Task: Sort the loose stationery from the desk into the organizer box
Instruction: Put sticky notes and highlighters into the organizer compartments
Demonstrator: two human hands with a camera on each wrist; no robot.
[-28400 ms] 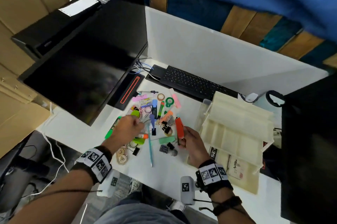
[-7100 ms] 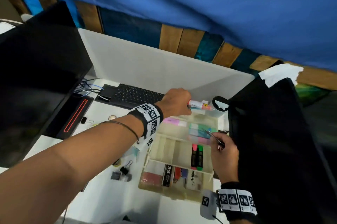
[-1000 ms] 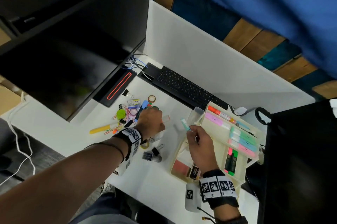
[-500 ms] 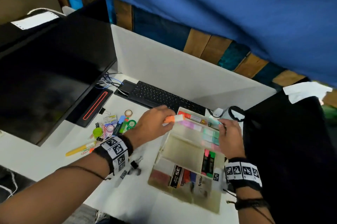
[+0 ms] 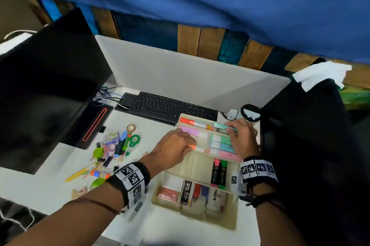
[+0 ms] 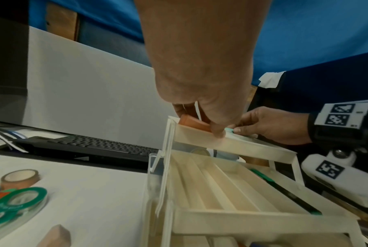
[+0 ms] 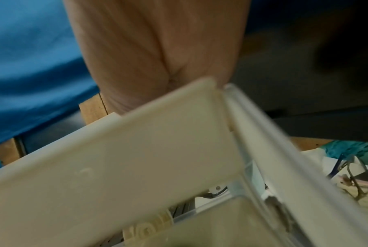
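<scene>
The cream tiered organizer box (image 5: 202, 169) stands open on the white desk. Over the left part of its top tier, my left hand (image 5: 190, 145) pinches a white marker with an orange cap (image 5: 193, 147); the left wrist view shows the orange cap (image 6: 191, 123) just above the tray rim (image 6: 238, 143). My right hand (image 5: 230, 130) pinches a mint-green pen-like item (image 5: 221, 125) over the tier's back row, seen again as a mint-green tip (image 6: 229, 130). The right wrist view shows only my palm (image 7: 157, 50) and a tray wall (image 7: 126, 158). Loose stationery (image 5: 118, 145) lies left of the box.
A black keyboard (image 5: 168, 107) lies behind the box and a dark monitor (image 5: 44, 93) stands at the left. A black bag (image 5: 312, 145) crowds the box's right side. Highlighters (image 5: 219, 171) and erasers fill lower tiers. Tape rolls (image 6: 20, 198) sit near my left wrist.
My left hand has come down with the orange-capped marker from the back row to the front of the top tier. My right hand shifted slightly along the back row with the mint item.
</scene>
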